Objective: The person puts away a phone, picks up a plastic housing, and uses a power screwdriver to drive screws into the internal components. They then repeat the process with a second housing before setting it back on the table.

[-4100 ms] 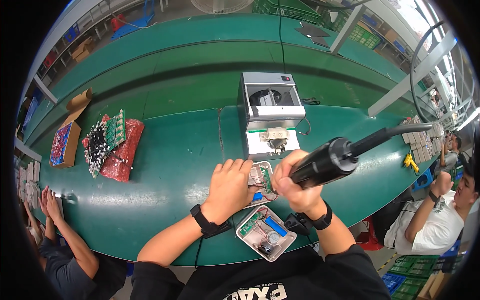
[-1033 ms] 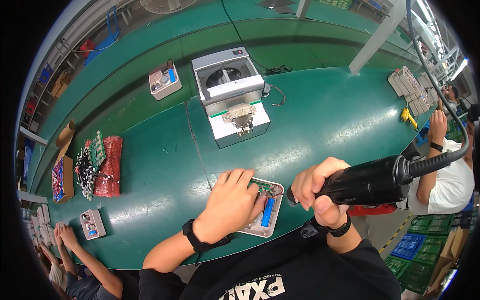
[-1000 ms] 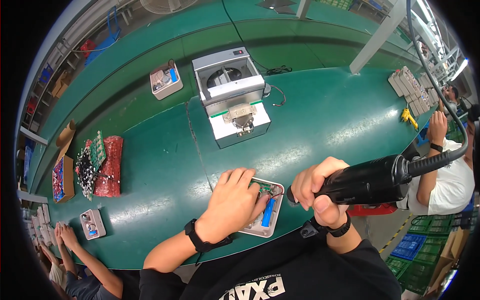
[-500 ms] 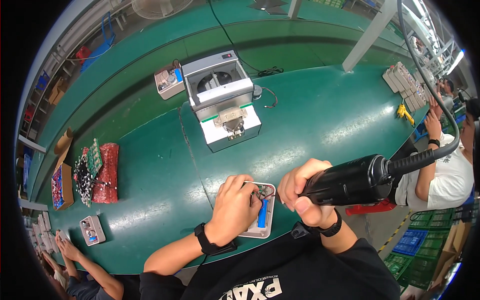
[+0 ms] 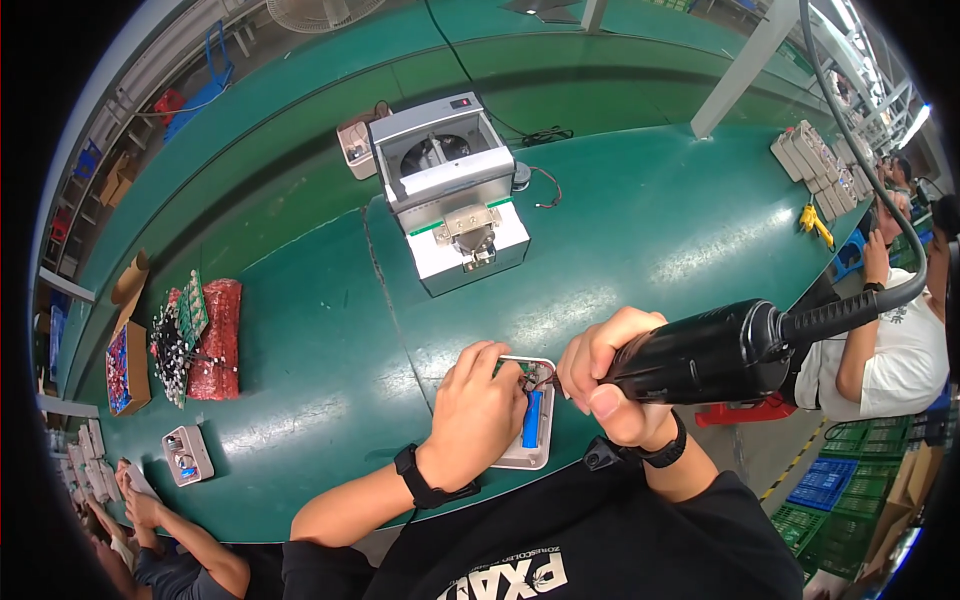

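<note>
A light grey plastic housing (image 5: 541,458) lies near the table's front edge, with a blue cylindrical battery (image 5: 532,418), wires and a green board inside. My left hand (image 5: 480,405) covers its left side, fingers curled inward over the far end. Those fingertips are closed, and what they pinch is hidden. In my right hand (image 5: 615,375) is a black corded electric screwdriver (image 5: 700,352), its body slanting up to the right. The hand wraps round its front end, just right of the housing; its tip is hidden behind my fingers.
Beyond the housing stands a screw feeder (image 5: 455,190), with another grey housing (image 5: 356,150) behind it. At left are a red bubble-wrap bundle (image 5: 222,340), a cardboard box (image 5: 128,365) and a filled housing (image 5: 188,455). Stacked housings (image 5: 815,170) and a yellow tool (image 5: 815,225) lie far right. Co-workers sit either side.
The whole scene shifts slightly right in the picture as the view moves. My left hand sits a little farther over the housing's end; both hands keep their holds.
</note>
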{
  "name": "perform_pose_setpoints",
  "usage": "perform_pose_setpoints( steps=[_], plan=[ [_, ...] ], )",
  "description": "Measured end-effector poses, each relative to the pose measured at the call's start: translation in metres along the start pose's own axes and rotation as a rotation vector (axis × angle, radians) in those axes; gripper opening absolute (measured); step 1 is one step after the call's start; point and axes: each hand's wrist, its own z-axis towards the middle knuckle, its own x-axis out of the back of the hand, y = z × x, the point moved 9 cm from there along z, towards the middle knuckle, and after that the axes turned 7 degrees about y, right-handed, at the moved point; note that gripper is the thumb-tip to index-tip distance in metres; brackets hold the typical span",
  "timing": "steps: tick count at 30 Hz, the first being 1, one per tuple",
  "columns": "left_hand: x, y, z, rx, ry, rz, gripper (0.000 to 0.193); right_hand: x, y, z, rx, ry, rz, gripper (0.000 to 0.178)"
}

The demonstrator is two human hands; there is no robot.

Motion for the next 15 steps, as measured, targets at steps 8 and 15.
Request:
perform_pose_setpoints(
  steps=[8,15],
  plan=[
    [-0.0028,0.0048,-0.0023,-0.029,-0.018,0.097,0.022,0.0005,-0.0046,0.0011,0.011,0.011,0.019,0.036],
    [-0.0026,0.0011,-0.003,0.038,-0.026,0.093,0.016,-0.0021,-0.0045,0.0011,0.035,-0.006,-0.003,0.035]
  ],
)
